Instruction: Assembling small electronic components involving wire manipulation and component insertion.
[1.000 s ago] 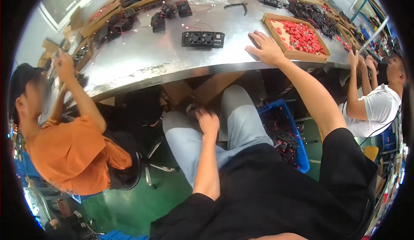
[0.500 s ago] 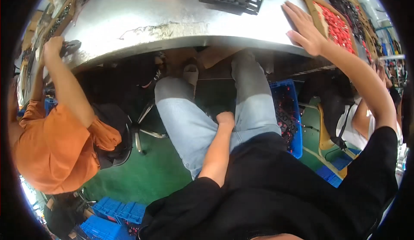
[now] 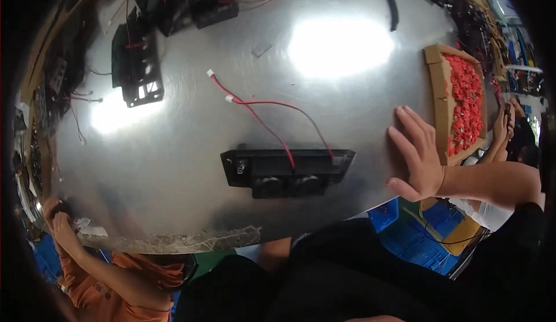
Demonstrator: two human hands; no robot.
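My right hand (image 3: 418,158) lies flat on the metal table, fingers spread and holding nothing. To its left, without touching it, is a black fan bracket (image 3: 234,168) with two small round fans on its near side. Two thin red-and-black cables (image 3: 263,124) run from the bracket over the table and end in white plugs (image 3: 230,99). Of my left arm only a strip of bare forearm (image 3: 274,255) shows below the table edge; the hand itself is hidden.
A cardboard tray (image 3: 441,105) full of small red parts stands beyond my right hand. Dark-handled pliers (image 3: 392,6) lie at the far side. More black fan units (image 3: 211,0) and a black bracket (image 3: 136,64) sit far left. A co-worker's hands (image 3: 62,224) are at the left edge.
The view has swung up over the table, so more of its top shows and my lap has dropped out of sight. My right hand still rests on the table.
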